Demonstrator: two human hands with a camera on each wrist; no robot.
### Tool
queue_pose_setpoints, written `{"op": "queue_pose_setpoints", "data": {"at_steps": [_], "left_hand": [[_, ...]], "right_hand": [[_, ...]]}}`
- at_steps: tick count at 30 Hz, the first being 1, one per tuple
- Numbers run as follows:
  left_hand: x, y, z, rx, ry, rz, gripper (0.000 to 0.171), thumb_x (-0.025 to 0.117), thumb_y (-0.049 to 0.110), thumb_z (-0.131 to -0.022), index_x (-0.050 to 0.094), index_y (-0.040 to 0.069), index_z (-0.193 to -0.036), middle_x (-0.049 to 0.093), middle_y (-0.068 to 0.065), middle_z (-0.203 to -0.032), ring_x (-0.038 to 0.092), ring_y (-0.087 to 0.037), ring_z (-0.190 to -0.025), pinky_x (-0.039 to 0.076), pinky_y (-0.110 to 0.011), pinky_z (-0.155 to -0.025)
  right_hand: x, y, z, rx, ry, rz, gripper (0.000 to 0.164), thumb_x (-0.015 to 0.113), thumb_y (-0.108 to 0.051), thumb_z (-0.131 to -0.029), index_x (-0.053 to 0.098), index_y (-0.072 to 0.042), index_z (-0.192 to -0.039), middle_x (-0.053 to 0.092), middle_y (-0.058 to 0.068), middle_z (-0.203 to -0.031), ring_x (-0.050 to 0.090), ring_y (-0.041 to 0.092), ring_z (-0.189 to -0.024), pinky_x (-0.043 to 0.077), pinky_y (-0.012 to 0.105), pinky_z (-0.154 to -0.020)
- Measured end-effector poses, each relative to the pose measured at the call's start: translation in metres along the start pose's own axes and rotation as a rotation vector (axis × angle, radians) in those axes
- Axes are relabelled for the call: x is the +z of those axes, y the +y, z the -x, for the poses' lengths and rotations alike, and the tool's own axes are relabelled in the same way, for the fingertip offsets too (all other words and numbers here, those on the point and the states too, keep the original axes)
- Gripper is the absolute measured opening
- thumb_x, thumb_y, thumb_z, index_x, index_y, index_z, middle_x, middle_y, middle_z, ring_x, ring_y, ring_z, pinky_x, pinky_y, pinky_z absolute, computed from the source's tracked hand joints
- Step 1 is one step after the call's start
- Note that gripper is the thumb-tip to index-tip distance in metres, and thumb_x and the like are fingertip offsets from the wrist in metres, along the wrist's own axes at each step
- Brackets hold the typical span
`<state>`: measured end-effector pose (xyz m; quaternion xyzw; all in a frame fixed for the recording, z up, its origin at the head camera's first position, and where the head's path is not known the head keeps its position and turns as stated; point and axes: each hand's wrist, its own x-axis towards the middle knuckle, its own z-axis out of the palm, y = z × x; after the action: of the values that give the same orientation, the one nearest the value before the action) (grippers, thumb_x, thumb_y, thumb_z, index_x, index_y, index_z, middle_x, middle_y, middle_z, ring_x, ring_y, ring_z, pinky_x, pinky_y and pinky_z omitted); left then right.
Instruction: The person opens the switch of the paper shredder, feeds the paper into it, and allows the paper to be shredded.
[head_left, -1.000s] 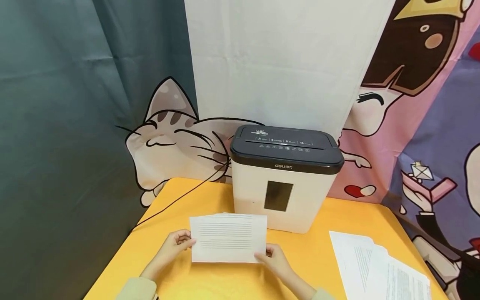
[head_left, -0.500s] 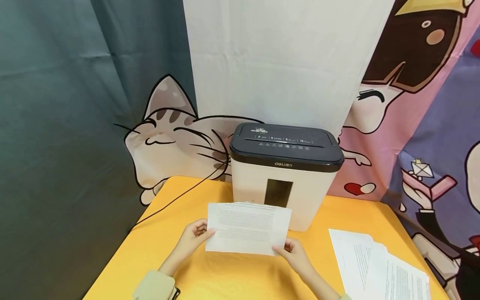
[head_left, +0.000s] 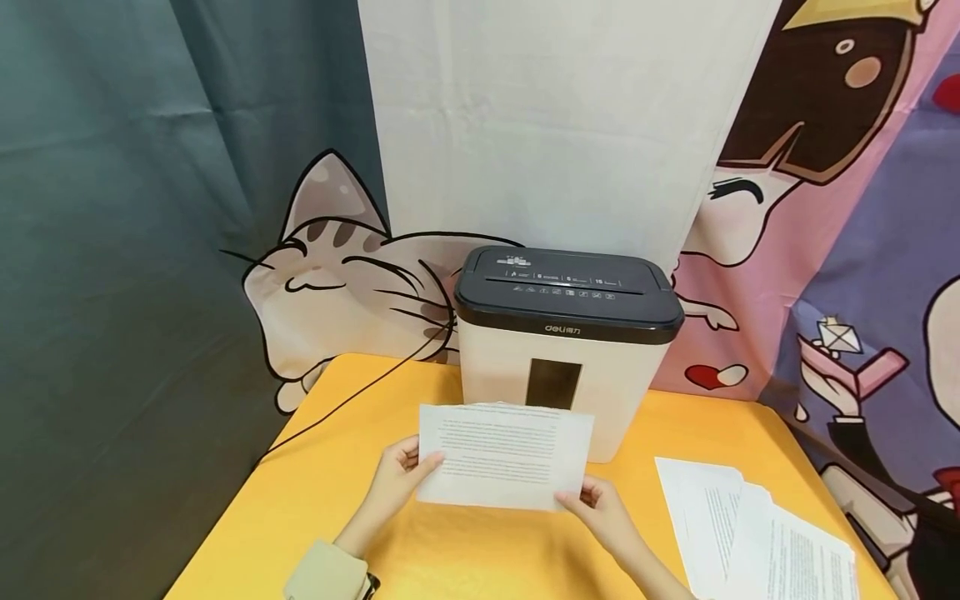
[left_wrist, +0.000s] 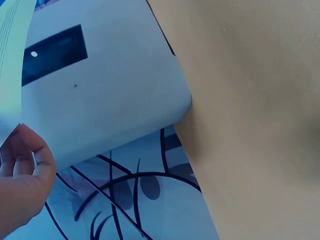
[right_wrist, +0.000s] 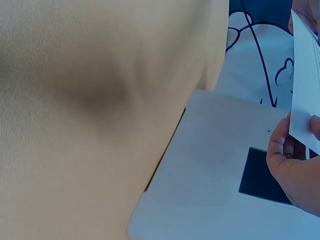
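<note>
Printed paper [head_left: 498, 458], apparently more than one sheet by its uneven top edge, is held up in front of a paper shredder [head_left: 547, 367]. My left hand [head_left: 401, 477] pinches its left edge, thumb in front and fingers behind. On the lower right corner my right hand [head_left: 600, 510] has the same kind of pinch. The paper overlaps the shredder's lower front in the head view; the feed slot in the dark lid [head_left: 566, 292] stays visible. In the right wrist view, the paper [right_wrist: 305, 90] is seen nearly edge-on.
Several printed sheets [head_left: 757, 533] lie overlapping on the right of the yellow table [head_left: 450, 550]. A thin black cord [head_left: 345, 400] runs from behind the shredder to the table's left edge. Cartoon-printed curtains [head_left: 555, 125] hang close behind.
Both hands have carried the paper to the right and slightly up, closer to the shredder's front. The paper's visible print differs from a second ago. The loose sheets stay put.
</note>
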<state>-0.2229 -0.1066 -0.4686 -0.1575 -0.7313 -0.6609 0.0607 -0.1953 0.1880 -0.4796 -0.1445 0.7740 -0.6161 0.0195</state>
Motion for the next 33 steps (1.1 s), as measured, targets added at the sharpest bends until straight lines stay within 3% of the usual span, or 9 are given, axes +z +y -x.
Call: {"op": "queue_pose_setpoints", "data": {"at_steps": [5, 8, 14, 17, 20, 23, 28, 30, 33], "left_hand": [[0.008, 0.002, -0.003, 0.024, 0.034, -0.007, 0.022, 0.062, 0.007, -0.080, 0.060, -0.007, -0.097, 0.064, -0.025, -0.087, 0.061, -0.003, -0.069, 0.051, -0.023, -0.057], [0.013, 0.004, -0.006, 0.027, 0.032, 0.006, 0.022, 0.062, 0.007, -0.080, 0.061, -0.006, -0.098, 0.065, -0.024, -0.088, 0.061, -0.003, -0.069, 0.051, -0.022, -0.057], [0.020, 0.015, -0.009, 0.017, 0.014, 0.004, 0.020, 0.060, 0.004, -0.081, 0.060, -0.007, -0.097, 0.064, -0.024, -0.089, 0.060, -0.002, -0.071, 0.050, -0.020, -0.059], [0.022, 0.027, -0.010, -0.002, 0.004, 0.004, 0.019, 0.060, 0.002, -0.080, 0.060, -0.009, -0.096, 0.064, -0.026, -0.089, 0.060, -0.002, -0.071, 0.050, -0.019, -0.061], [0.022, 0.036, -0.014, -0.012, -0.017, -0.008, 0.021, 0.061, 0.001, -0.079, 0.059, -0.011, -0.097, 0.062, -0.028, -0.091, 0.059, 0.000, -0.072, 0.049, -0.018, -0.063], [0.019, 0.036, -0.021, -0.012, -0.047, -0.035, 0.022, 0.062, 0.003, -0.079, 0.059, -0.009, -0.098, 0.063, -0.027, -0.093, 0.058, 0.000, -0.073, 0.049, -0.018, -0.065], [0.014, 0.037, -0.035, -0.002, -0.091, -0.051, 0.028, 0.064, 0.011, -0.079, 0.060, -0.006, -0.101, 0.064, -0.023, -0.095, 0.059, 0.000, -0.073, 0.050, -0.019, -0.065], [0.015, 0.050, -0.037, -0.022, -0.099, -0.054, 0.028, 0.063, 0.010, -0.080, 0.059, -0.007, -0.102, 0.063, -0.024, -0.096, 0.060, -0.001, -0.072, 0.050, -0.020, -0.064], [0.018, 0.073, -0.040, -0.056, -0.088, -0.070, 0.025, 0.063, 0.008, -0.080, 0.059, -0.007, -0.100, 0.063, -0.025, -0.095, 0.061, -0.004, -0.069, 0.051, -0.023, -0.060]], "right_hand": [[-0.004, -0.003, -0.002, -0.012, 0.133, -0.001, 0.031, 0.057, -0.004, -0.083, 0.052, 0.013, -0.108, 0.061, 0.028, -0.098, 0.061, 0.001, -0.078, 0.051, 0.020, -0.065], [-0.008, -0.004, -0.004, -0.052, 0.156, -0.009, 0.031, 0.055, -0.004, -0.084, 0.049, 0.011, -0.111, 0.062, 0.023, -0.099, 0.062, 0.002, -0.081, 0.051, 0.020, -0.066], [-0.016, -0.008, -0.006, -0.127, 0.167, -0.003, 0.028, 0.055, 0.000, -0.084, 0.050, 0.014, -0.108, 0.065, -0.011, -0.091, 0.061, 0.000, -0.081, 0.050, 0.018, -0.066], [-0.020, -0.012, -0.008, -0.128, 0.171, 0.003, 0.028, 0.055, 0.000, -0.083, 0.052, 0.014, -0.106, 0.062, -0.020, -0.089, 0.061, -0.001, -0.080, 0.050, 0.018, -0.065], [-0.025, -0.017, -0.010, -0.128, 0.165, 0.015, 0.027, 0.056, -0.001, -0.083, 0.052, 0.014, -0.106, 0.062, -0.021, -0.088, 0.061, 0.000, -0.079, 0.050, 0.018, -0.065], [-0.030, -0.023, -0.012, -0.127, 0.161, 0.035, 0.027, 0.056, -0.002, -0.083, 0.053, 0.014, -0.105, 0.062, -0.020, -0.088, 0.061, 0.000, -0.079, 0.050, 0.018, -0.065], [-0.036, -0.035, -0.018, -0.102, 0.169, 0.081, 0.026, 0.059, -0.007, -0.083, 0.056, 0.009, -0.104, 0.067, -0.003, -0.090, 0.061, 0.000, -0.078, 0.050, 0.019, -0.066], [-0.038, -0.040, -0.019, -0.092, 0.165, 0.094, 0.026, 0.059, -0.008, -0.083, 0.057, 0.007, -0.104, 0.068, 0.004, -0.091, 0.061, 0.001, -0.078, 0.050, 0.020, -0.066], [-0.041, -0.045, -0.022, -0.094, 0.143, 0.094, 0.027, 0.058, -0.009, -0.083, 0.057, 0.007, -0.105, 0.068, -0.002, -0.091, 0.062, 0.001, -0.078, 0.050, 0.020, -0.067]]}}
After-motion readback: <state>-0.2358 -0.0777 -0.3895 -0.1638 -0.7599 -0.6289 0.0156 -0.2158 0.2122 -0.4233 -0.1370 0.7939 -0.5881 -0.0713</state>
